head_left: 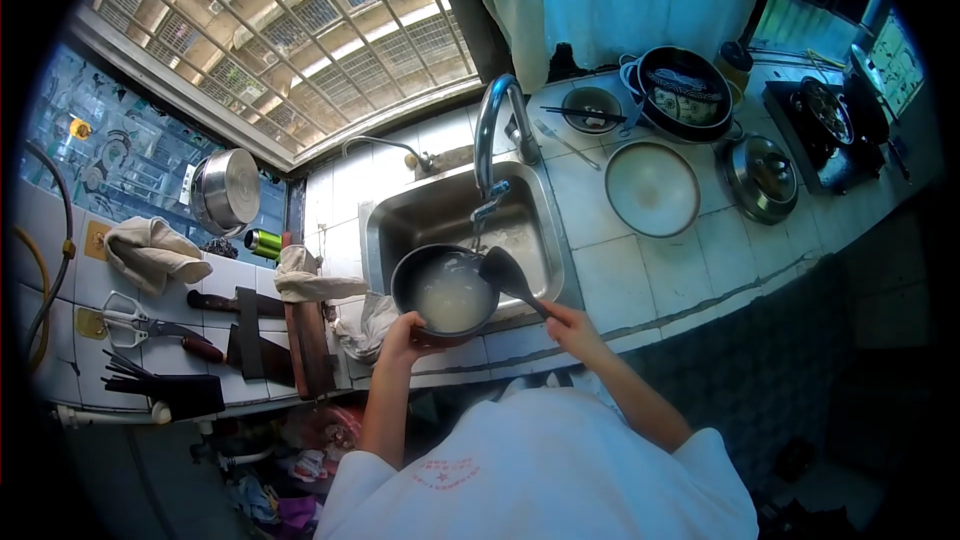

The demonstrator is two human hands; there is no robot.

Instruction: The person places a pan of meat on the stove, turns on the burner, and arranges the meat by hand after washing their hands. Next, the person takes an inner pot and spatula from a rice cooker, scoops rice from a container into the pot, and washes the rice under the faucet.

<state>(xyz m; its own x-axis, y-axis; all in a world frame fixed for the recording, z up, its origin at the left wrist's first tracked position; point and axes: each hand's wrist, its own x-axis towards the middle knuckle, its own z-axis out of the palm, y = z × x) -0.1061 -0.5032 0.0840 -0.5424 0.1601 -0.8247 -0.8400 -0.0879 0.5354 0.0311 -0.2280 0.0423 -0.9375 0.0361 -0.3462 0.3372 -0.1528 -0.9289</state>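
My left hand (405, 335) is closed on the near side of a dark pot (398, 285) filled with cloudy whitish liquid. The pot is over the front part of the steel sink (553, 230), below the curved tap (484, 140). In my right hand (572, 330) is the handle of a black spatula (508, 273), whose broad head overlaps the pot's right rim. A crumpled pale cloth (368, 328) lies on the counter left of the pot.
Right of the sink are a large pale plate (652, 190), a steel lid (760, 180), a bowl with chopsticks (592, 112), a big pot (685, 95) and a stove (815, 135). Scissors (140, 323), a cleaver (260, 350) and a wooden block (310, 350) occupy the left side.
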